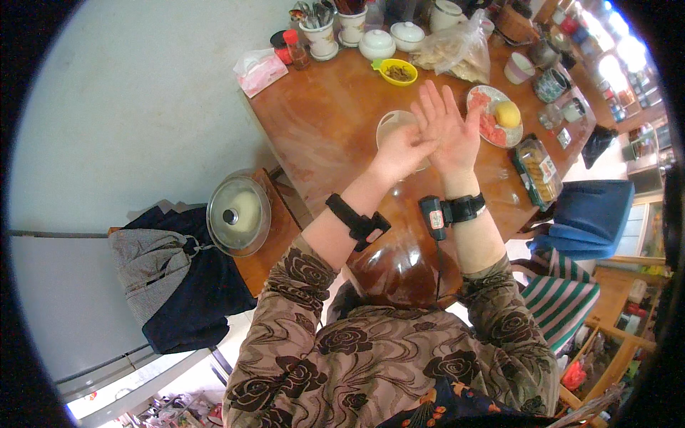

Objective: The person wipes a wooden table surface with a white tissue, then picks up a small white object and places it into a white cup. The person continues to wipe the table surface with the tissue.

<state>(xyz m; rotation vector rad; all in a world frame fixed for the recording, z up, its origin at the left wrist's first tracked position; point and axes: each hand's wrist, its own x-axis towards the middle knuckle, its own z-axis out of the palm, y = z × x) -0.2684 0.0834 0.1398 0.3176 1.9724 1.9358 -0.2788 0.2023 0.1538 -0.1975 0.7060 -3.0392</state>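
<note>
My right hand (454,125) is raised over the wooden table (332,117), palm up towards me, its fingers and thumb apart. My left hand (401,152) grips the little-finger side of that palm, its thumb lying on the palm; some left fingers are hidden. Below both hands is a round, pale dish (393,119), mostly covered by them, so its contents cannot be made out. Right of my right hand, a speckled plate (500,140) bears pinkish-red slices (489,127) and a round yellow item (508,114).
A yellow bowl (398,72), lidded white pots (377,45), a bagged food (455,56) and a tissue box (261,72) line the far side. A clear pack of food (538,171) lies right. A glass-lidded pot (238,215) stands left. Wrist straps (464,207) carry a cable.
</note>
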